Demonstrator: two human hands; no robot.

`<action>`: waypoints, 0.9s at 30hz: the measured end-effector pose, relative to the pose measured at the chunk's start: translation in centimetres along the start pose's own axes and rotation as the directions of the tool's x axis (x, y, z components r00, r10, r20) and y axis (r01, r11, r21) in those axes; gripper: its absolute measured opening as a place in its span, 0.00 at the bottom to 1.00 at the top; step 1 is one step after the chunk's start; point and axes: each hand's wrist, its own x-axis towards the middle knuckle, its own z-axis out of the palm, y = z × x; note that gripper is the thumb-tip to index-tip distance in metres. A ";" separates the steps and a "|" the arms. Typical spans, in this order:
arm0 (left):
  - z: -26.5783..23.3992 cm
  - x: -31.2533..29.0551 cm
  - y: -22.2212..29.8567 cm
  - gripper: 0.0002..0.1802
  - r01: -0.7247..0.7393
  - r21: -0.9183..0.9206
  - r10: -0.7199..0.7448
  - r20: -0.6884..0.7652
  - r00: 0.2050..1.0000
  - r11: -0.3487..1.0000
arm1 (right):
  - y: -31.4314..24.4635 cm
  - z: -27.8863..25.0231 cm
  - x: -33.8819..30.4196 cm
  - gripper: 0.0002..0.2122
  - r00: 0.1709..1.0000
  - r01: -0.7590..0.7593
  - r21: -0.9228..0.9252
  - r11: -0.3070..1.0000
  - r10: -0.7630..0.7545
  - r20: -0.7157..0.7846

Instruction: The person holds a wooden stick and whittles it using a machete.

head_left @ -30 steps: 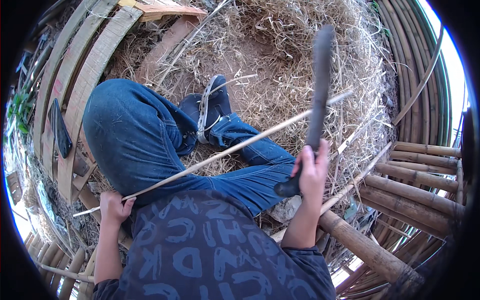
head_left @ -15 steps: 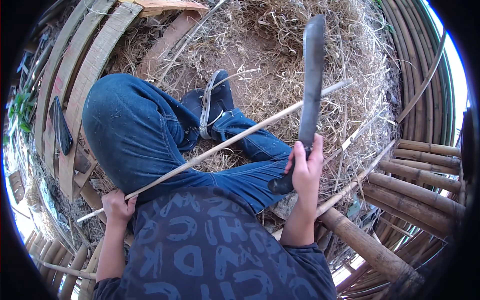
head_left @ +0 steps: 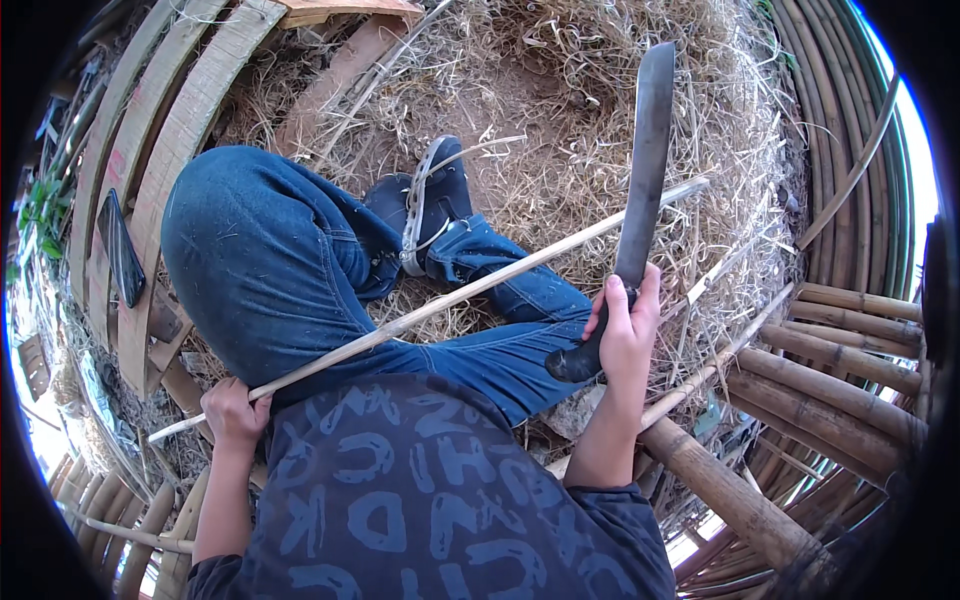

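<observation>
My left hand [head_left: 236,410] is closed round the lower left end of a long pale stick [head_left: 440,304], which slants up to the right across my lap. In my right hand [head_left: 628,325] is a machete [head_left: 649,160], gripped by its black handle; the broad grey blade points up and away from me. The blade passes over the stick near its far end, hiding a short length of it; whether they touch I cannot tell. My legs in blue jeans [head_left: 250,250] are bent beneath the stick, with dark shoes [head_left: 445,195] crossed beyond.
Dry shavings [head_left: 560,110] cover the earth ahead. Wooden planks [head_left: 180,150] stand at the left with a black phone [head_left: 120,250] on them. Thick bamboo poles [head_left: 740,500] lie at the right, near a bamboo wall [head_left: 840,150]. A thin strip [head_left: 430,170] lies over a shoe.
The machete and my right hand have shifted to the right and slightly down, and the blade leans more to the right. The stick's far end has dipped a little; my left hand has barely moved.
</observation>
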 end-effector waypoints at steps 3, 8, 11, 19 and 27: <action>0.0 -0.1 -0.1 0.32 -0.004 0.014 0.004 0.021 1.000 1.000 | 0.2 0.4 -0.3 0.07 1.000 -0.003 0.031 1.000 0.002 0.017; 0.1 -0.1 0.0 0.31 -0.014 -0.011 0.014 -0.002 1.000 1.000 | 0.0 0.7 -0.4 0.07 1.000 -0.002 0.070 0.998 0.001 0.024; 0.0 -0.2 0.0 0.31 -0.009 -0.005 0.009 -0.006 1.000 1.000 | 0.4 0.3 -0.3 0.07 0.999 -0.017 0.050 0.999 0.015 0.040; 0.1 -0.3 0.1 0.33 -0.012 0.037 0.012 -0.007 1.000 0.999 | 0.9 -0.8 -0.1 0.07 0.999 -0.010 0.148 0.989 0.002 0.053; 0.2 -0.1 0.2 0.34 -0.015 0.021 0.015 -0.004 1.000 1.000 | 0.3 -1.9 0.3 0.07 0.999 0.018 0.066 0.998 -0.021 0.044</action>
